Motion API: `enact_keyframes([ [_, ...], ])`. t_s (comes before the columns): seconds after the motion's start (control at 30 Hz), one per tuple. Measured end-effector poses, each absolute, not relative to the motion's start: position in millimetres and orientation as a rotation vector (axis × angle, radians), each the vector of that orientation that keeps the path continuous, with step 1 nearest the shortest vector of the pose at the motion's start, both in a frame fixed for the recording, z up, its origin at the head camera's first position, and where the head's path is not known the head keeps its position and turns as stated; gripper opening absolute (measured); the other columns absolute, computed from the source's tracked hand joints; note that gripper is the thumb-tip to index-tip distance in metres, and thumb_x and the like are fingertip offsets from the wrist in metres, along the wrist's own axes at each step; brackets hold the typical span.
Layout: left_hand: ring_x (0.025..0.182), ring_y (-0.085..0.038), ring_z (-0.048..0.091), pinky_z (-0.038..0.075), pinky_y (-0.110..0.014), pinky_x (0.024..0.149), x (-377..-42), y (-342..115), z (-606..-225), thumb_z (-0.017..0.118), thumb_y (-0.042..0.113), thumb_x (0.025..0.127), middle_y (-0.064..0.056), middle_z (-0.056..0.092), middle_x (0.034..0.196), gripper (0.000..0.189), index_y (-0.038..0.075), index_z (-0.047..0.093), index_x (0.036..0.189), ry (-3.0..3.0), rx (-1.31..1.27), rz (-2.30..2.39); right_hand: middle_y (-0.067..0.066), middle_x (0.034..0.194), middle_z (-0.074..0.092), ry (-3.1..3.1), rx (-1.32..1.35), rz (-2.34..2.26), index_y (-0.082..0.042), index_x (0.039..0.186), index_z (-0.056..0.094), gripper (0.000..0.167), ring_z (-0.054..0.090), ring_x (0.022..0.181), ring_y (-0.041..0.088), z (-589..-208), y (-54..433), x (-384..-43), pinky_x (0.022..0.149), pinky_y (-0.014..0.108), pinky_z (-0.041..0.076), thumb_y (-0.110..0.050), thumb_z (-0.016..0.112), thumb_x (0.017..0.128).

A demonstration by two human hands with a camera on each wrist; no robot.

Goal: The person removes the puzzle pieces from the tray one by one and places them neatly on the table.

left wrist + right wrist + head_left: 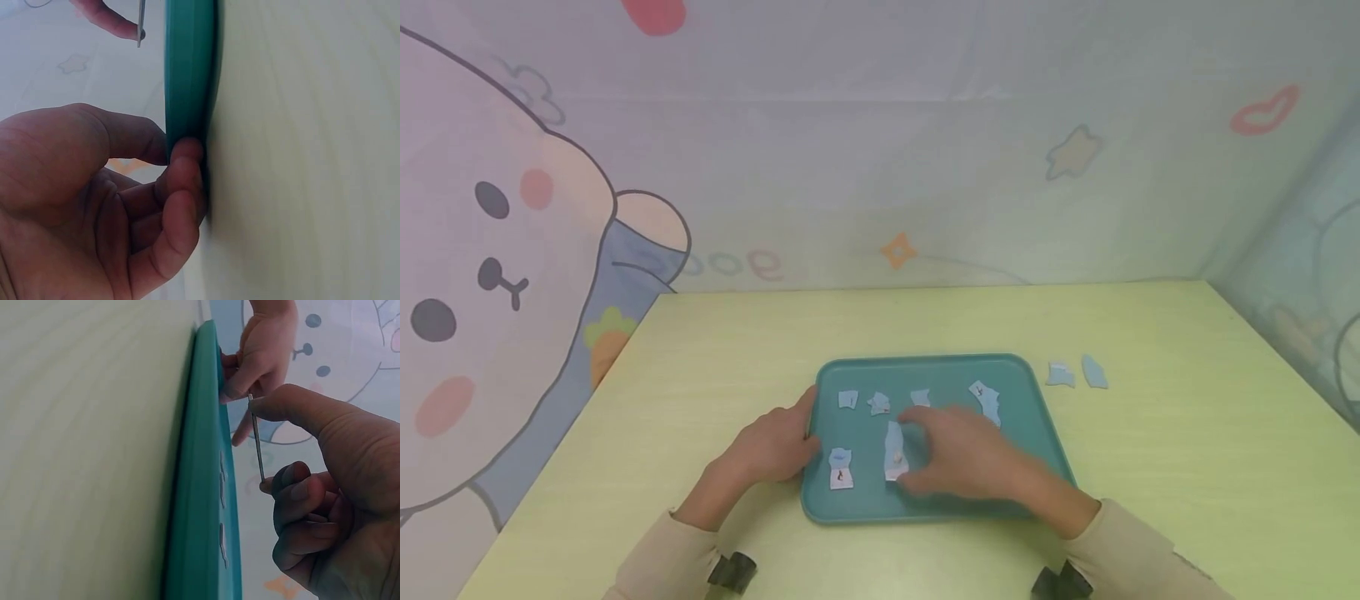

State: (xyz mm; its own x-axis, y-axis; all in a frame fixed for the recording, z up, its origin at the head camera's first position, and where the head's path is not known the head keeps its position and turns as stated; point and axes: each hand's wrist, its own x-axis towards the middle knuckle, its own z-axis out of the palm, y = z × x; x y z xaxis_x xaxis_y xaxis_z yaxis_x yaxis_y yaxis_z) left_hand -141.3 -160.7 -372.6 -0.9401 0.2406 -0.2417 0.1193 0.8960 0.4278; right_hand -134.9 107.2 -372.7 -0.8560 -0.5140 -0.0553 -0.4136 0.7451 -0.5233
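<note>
My left hand [775, 443] grips the left rim of the green tray [925, 510], thumb on the rim and fingers curled against its outer side. Over the middle of the tray, my right hand [964, 454] holds a long pale blue puzzle piece [893, 446] between thumb and fingers. In the right wrist view this piece [257, 444] appears edge-on as a thin strip above the tray. A joined pale piece [841, 468] with a small red figure lies at the tray's front left. Behind the right hand lie a small square piece [847, 399] and an irregular piece [879, 403].
Another pale piece [921, 397] and a curved patterned piece [987, 402] lie toward the tray's back right. Beyond the tray's right side, two pieces rest on the yellow table [1187, 417]: a notched one [1060, 374] and a pointed one [1094, 372]. A printed curtain [880, 150] hangs behind.
</note>
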Motion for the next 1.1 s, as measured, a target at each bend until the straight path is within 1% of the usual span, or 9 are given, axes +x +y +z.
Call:
enact_keyframes([
  [0.1, 0.054, -0.015, 0.047, 0.034, -0.029, 0.053, -141, -160, -372, 0.052, 0.012, 0.1, -0.004, 0.051, 0.065, 0.077, -0.008, 0.018, 0.165, 2.77, 0.261, 0.609, -0.008, 0.057, 0.041, 2.769, -0.724, -0.744, -0.013, 0.143, 0.065, 0.073, 0.047, 0.067, 0.013, -367, 110, -135, 0.063, 0.032, 0.041, -0.04, 0.086, 0.079],
  [0.27, 0.054, -0.015, 0.048, 0.034, -0.029, 0.052, -140, -160, -372, 0.052, 0.012, 0.099, -0.005, 0.053, 0.066, 0.076, -0.008, 0.019, 0.165, 2.771, 0.265, 0.609, -0.008, 0.056, 0.04, 2.802, -0.732, -0.724, -0.015, 0.141, 0.066, 0.073, 0.038, 0.056, 0.01, -364, 115, -138, 0.057, 0.029, 0.034, -0.042, 0.088, 0.078],
  [0.37, 0.055, -0.015, 0.049, 0.035, -0.029, 0.052, -141, -160, -372, 0.052, 0.012, 0.099, -0.005, 0.053, 0.066, 0.076, -0.008, 0.019, 0.165, 2.77, 0.272, 0.609, -0.009, 0.055, 0.038, 2.812, -0.738, -0.71, -0.014, 0.142, 0.065, 0.074, 0.034, 0.054, 0.008, -362, 118, -141, 0.056, 0.029, 0.031, -0.042, 0.087, 0.078],
  [0.47, 0.055, -0.015, 0.05, 0.035, -0.029, 0.053, -141, -160, -372, 0.052, 0.012, 0.099, -0.005, 0.054, 0.067, 0.077, -0.008, 0.018, 0.165, 2.767, 0.272, 0.611, -0.009, 0.053, 0.036, 2.817, -0.742, -0.707, -0.013, 0.144, 0.064, 0.074, 0.031, 0.052, 0.008, -358, 121, -143, 0.07, 0.034, 0.046, -0.042, 0.086, 0.079],
  [0.53, 0.055, -0.016, 0.051, 0.035, -0.029, 0.052, -141, -160, -372, 0.052, 0.012, 0.099, -0.006, 0.055, 0.068, 0.077, -0.008, 0.018, 0.165, 2.766, 0.269, 0.611, -0.009, 0.053, 0.036, 2.807, -0.729, -0.715, -0.013, 0.145, 0.064, 0.074, 0.031, 0.052, 0.007, -356, 124, -144, 0.075, 0.037, 0.047, -0.041, 0.086, 0.08],
  [0.6, 0.055, -0.016, 0.051, 0.035, -0.029, 0.053, -141, -160, -372, 0.052, 0.012, 0.099, -0.006, 0.055, 0.068, 0.077, -0.008, 0.018, 0.165, 2.768, 0.267, 0.61, -0.009, 0.053, 0.035, 2.785, -0.722, -0.741, -0.012, 0.145, 0.063, 0.074, 0.03, 0.051, 0.008, -353, 126, -145, 0.073, 0.036, 0.047, -0.039, 0.086, 0.081],
  [0.63, 0.055, -0.016, 0.051, 0.035, -0.029, 0.052, -141, -160, -372, 0.052, 0.012, 0.099, -0.006, 0.055, 0.068, 0.077, -0.008, 0.019, 0.165, 2.769, 0.268, 0.608, -0.009, 0.053, 0.034, 2.771, -0.718, -0.756, -0.013, 0.145, 0.063, 0.073, 0.03, 0.051, 0.008, -352, 128, -145, 0.067, 0.034, 0.045, -0.039, 0.086, 0.081],
  [0.73, 0.055, -0.016, 0.052, 0.036, -0.029, 0.052, -141, -161, -372, 0.052, 0.011, 0.099, -0.006, 0.055, 0.068, 0.076, -0.008, 0.019, 0.165, 2.773, 0.272, 0.604, -0.009, 0.054, 0.035, 2.739, -0.725, -0.79, -0.013, 0.146, 0.062, 0.073, 0.029, 0.051, 0.008, -350, 132, -147, 0.052, 0.028, 0.028, -0.038, 0.087, 0.081],
  [1.1, 0.053, -0.015, 0.049, 0.034, -0.029, 0.051, -142, -161, -374, 0.052, 0.011, 0.099, -0.005, 0.054, 0.064, 0.076, -0.008, 0.019, 0.165, 2.772, 0.28, 0.607, -0.011, 0.054, 0.036, 2.707, -0.78, -0.819, -0.01, 0.144, 0.062, 0.071, 0.027, 0.049, 0.007, -350, 148, -157, 0.051, 0.025, 0.027, -0.036, 0.085, 0.082],
])
